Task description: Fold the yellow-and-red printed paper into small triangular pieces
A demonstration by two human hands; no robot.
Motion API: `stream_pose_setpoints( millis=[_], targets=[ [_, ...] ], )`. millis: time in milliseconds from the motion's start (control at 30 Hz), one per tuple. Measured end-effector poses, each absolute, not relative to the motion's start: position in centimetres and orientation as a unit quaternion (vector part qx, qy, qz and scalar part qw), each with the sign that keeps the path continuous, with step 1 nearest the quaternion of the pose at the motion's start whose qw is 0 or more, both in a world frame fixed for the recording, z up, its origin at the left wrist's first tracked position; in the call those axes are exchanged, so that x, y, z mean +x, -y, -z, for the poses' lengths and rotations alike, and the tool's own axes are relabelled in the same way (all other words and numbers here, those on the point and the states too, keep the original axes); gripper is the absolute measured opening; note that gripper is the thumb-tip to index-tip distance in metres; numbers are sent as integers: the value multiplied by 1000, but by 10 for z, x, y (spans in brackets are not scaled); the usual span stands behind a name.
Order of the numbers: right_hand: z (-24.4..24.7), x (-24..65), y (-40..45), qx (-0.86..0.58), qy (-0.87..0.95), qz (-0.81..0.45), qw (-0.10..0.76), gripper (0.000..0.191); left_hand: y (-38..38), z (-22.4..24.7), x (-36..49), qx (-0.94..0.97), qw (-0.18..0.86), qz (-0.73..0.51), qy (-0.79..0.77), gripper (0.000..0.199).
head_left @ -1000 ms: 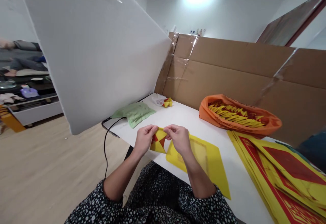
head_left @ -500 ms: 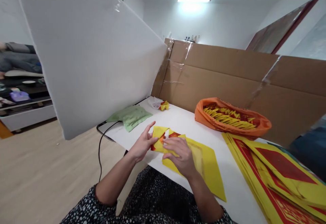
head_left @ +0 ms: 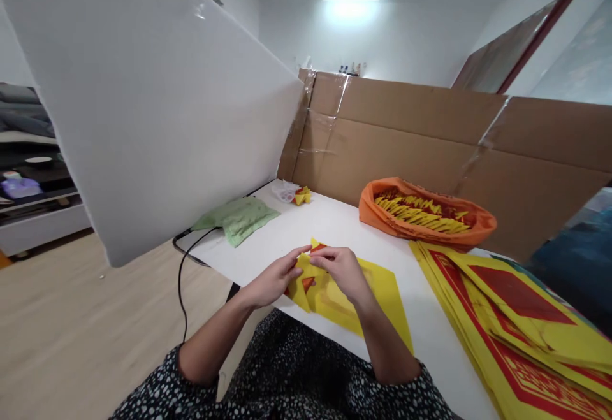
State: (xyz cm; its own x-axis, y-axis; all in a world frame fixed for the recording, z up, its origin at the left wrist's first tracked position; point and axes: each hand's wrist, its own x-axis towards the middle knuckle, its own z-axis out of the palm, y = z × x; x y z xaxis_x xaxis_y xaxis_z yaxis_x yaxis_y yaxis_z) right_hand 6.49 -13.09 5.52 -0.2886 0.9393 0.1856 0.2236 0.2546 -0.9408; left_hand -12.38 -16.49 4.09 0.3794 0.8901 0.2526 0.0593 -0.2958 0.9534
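Between my hands is a folded yellow-and-red paper point(head_left: 299, 294), held up over the near edge of the white table. My left hand point(head_left: 273, 278) grips its left side, thumb on top. With thumb and fingertips, my right hand point(head_left: 343, 271) pinches its upper right corner, where a small pointed fold stands up. Beneath and to the right, a larger yellow sheet point(head_left: 382, 289) with a paler middle lies flat on the table. Part of the folded piece is hidden by my fingers.
An orange bag point(head_left: 370, 219) full of folded yellow-and-red pieces stands at the back right. Large yellow-and-red sheets point(head_left: 497, 318) are stacked nearer on the right. A green cloth point(head_left: 243, 219) and a clear plastic bag point(head_left: 284, 191) lie left. Cardboard point(head_left: 396, 133) and a white panel point(head_left: 157, 120) wall the table.
My right hand has shifted from loosely bent fingers beside the paper to a pinch at its upper corner. The paper is now folded narrower and tilted. The view has turned slightly right.
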Motion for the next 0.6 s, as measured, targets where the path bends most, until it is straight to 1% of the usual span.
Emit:
stream_pose_setpoints(
  millis=[167,367,600],
  targets=[
    [-54,58,136,-438,693,-377,430,17,162,-36,-119,680,491,-430,-335,44],
    [-54,52,138,-438,691,-336,466,17,157,-36,-112,672,466,-454,-354,38],
    [-58,63,133,-469,694,-332,433,19,154,-37,-107,655,454,-472,-376,35]
  ],
)
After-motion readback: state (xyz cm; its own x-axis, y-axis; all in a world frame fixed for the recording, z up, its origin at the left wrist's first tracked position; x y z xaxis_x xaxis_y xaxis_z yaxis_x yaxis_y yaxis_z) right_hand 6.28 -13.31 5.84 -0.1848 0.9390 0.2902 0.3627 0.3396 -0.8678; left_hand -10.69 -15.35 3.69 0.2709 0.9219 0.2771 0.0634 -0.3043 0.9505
